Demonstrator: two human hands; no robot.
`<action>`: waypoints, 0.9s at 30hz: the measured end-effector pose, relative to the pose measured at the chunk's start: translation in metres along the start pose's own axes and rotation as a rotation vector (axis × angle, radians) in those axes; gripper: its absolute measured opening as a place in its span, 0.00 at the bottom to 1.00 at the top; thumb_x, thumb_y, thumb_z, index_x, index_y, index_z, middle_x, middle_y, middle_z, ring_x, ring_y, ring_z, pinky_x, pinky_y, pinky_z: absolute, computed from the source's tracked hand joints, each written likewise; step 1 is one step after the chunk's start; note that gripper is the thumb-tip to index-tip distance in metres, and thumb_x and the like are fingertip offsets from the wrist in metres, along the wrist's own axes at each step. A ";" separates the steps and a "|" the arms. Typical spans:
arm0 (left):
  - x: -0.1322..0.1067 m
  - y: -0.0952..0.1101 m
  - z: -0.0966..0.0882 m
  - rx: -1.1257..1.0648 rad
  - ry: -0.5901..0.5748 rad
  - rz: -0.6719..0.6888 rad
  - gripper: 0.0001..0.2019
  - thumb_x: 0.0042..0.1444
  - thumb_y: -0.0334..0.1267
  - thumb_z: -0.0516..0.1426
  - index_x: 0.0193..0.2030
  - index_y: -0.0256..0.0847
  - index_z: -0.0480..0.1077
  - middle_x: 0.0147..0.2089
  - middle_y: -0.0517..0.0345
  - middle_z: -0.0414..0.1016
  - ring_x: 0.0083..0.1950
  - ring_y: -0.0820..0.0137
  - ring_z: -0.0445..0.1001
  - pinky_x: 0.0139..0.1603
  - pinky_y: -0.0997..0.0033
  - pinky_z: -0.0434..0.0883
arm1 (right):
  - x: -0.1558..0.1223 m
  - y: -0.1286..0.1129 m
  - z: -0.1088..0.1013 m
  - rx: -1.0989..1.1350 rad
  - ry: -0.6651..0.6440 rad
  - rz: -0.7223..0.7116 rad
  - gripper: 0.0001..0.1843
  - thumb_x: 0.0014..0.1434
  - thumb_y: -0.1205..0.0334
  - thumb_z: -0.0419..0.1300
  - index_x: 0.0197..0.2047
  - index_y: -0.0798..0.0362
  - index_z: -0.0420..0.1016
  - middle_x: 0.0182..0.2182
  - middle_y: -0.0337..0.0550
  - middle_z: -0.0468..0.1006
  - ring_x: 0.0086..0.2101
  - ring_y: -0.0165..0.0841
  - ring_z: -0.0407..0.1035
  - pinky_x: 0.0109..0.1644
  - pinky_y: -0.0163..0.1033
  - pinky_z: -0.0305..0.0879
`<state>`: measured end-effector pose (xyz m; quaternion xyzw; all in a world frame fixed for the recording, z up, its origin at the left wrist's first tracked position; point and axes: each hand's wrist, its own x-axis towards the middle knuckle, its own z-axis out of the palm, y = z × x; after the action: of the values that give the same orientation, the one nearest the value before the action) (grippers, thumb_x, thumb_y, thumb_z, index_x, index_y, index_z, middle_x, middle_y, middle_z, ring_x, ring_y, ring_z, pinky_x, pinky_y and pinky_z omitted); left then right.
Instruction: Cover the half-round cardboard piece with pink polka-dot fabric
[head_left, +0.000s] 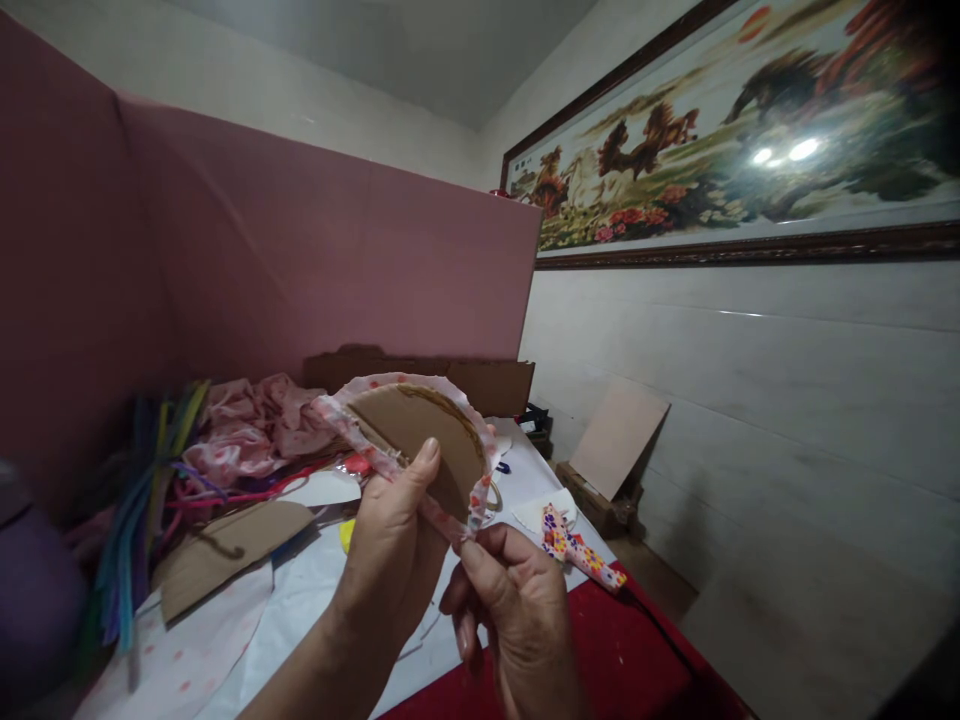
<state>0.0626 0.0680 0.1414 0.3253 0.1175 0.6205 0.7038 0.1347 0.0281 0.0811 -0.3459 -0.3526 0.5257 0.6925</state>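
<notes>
A half-round cardboard piece (450, 440) is held up over the table, its brown face turned toward me. Pink-dotted white fabric (390, 382) wraps past its edge, folded over along the straight side and standing up around the curve. A shiny brownish line, like glue, runs along the curved rim. My left hand (397, 540) grips the piece by its straight side, thumb on the cardboard. At the lower right corner, my right hand (510, 590) pinches the fabric edge between thumb and forefinger.
On the left lie pipe cleaners (135, 510), crumpled pink fabric (255, 420) and another cardboard piece (232, 550). A flower-patterned glue gun (574, 548) rests at the right table edge, its cord trailing over red cloth (607, 650). A pink partition (337, 250) stands behind.
</notes>
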 end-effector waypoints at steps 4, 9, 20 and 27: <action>-0.001 0.000 0.002 -0.011 0.007 -0.003 0.11 0.58 0.33 0.56 0.47 0.37 0.73 0.43 0.50 0.81 0.50 0.62 0.75 0.50 0.63 0.71 | -0.001 0.001 0.000 -0.011 0.003 -0.012 0.21 0.48 0.46 0.67 0.26 0.56 0.66 0.13 0.35 0.72 0.08 0.19 0.56 0.10 0.22 0.48; 0.002 -0.002 0.000 -0.019 0.025 -0.005 0.11 0.57 0.32 0.57 0.47 0.36 0.73 0.42 0.50 0.81 0.49 0.62 0.75 0.50 0.64 0.71 | -0.003 0.001 0.002 0.003 -0.002 0.008 0.20 0.51 0.48 0.64 0.25 0.55 0.64 0.12 0.32 0.70 0.08 0.18 0.52 0.10 0.23 0.46; 0.005 0.000 -0.005 -0.040 0.037 -0.056 0.11 0.57 0.29 0.56 0.46 0.37 0.72 0.39 0.51 0.81 0.47 0.62 0.77 0.49 0.63 0.72 | -0.003 -0.007 -0.002 0.029 -0.081 -0.006 0.19 0.54 0.48 0.63 0.27 0.58 0.70 0.16 0.39 0.76 0.10 0.21 0.60 0.11 0.23 0.49; 0.003 -0.003 -0.003 -0.015 0.025 -0.042 0.11 0.56 0.30 0.57 0.47 0.37 0.72 0.40 0.52 0.80 0.46 0.63 0.77 0.48 0.65 0.72 | 0.001 -0.004 -0.002 -0.052 -0.008 0.024 0.23 0.51 0.45 0.64 0.23 0.57 0.67 0.12 0.37 0.73 0.07 0.20 0.57 0.09 0.22 0.44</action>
<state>0.0639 0.0719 0.1375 0.3095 0.1284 0.6104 0.7177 0.1384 0.0277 0.0832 -0.3658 -0.3646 0.5261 0.6756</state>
